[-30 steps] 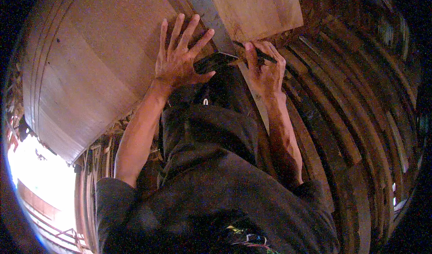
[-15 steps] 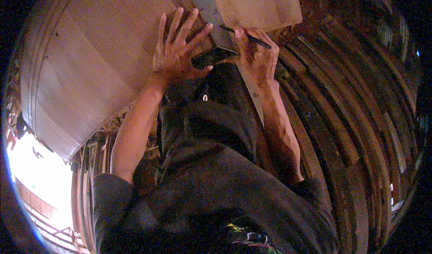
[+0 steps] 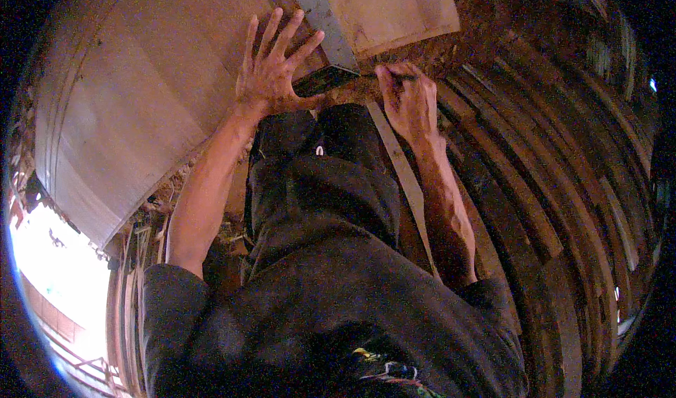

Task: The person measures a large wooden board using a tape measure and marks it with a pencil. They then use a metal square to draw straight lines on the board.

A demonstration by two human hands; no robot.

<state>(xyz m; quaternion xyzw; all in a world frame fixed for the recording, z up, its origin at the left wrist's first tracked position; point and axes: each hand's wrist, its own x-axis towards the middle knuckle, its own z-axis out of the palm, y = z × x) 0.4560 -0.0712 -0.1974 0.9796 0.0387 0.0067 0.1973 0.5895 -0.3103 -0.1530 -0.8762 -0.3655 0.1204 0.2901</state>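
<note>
My left hand (image 3: pixel 270 77) is spread, its fingers lying over a large brown wooden panel (image 3: pixel 148 81) and its thumb pointing right, below the near end of a grey metal strip (image 3: pixel 318 21). That strip runs away from me between the panel and a paler board (image 3: pixel 391 10), with a dark angled face at its near end. To the right of the strip's end is my right hand (image 3: pixel 412 102), fingers pinched around a thin dark pen (image 3: pixel 403 78), mostly hidden by the fingers now. The right hand appears apart from the strip.
Long wooden slats (image 3: pixel 521 158) lie in curved-looking rows on the right. A narrow pale strip of wood (image 3: pixel 401 162) runs beside my right forearm. Bright daylight (image 3: pixel 63 271) comes in at the lower left, beside upright wooden pieces (image 3: pixel 130 292).
My right hand has drawn back from the metal strip toward me with the pen. The left hand has shifted slightly left, its fingers still spread.
</note>
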